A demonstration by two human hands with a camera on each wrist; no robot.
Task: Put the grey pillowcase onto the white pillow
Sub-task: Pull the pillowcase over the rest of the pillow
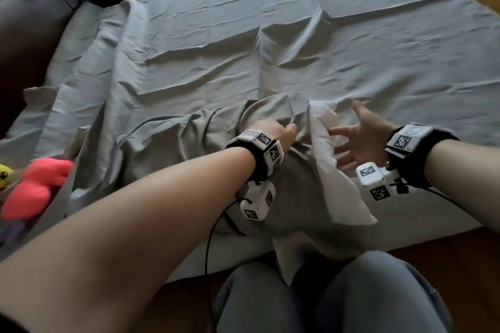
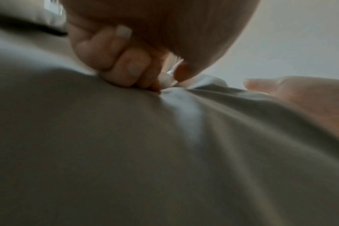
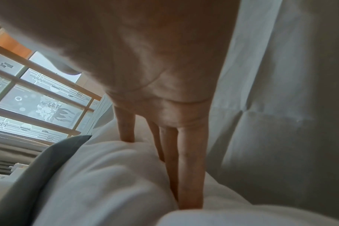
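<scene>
Pink plush toy (image 1: 35,186) at far left on wrinkled grey bedsheet (image 1: 189,35), clear of the work. Grey cotton pillowcase (image 1: 273,121) at near bed edge, covering left portion of soft white pillow (image 1: 324,140); loose slack bunched further left. Left hand (image 1: 276,131) pinching pillowcase fabric near the opening, fingers (image 2: 126,67) curled tight around a fold. Right strip and near corner of pillow exposed, white. Right hand (image 1: 359,135) spread flat, fingers (image 3: 190,168) straight, pressing against pillow side, holding nothing. Partway through: pillow inserted, not fully covered. Depth of far corner inside case probably incomplete; hidden under fabric. Remaining: draw opening over exposed side, seat corners, smooth out.
</scene>
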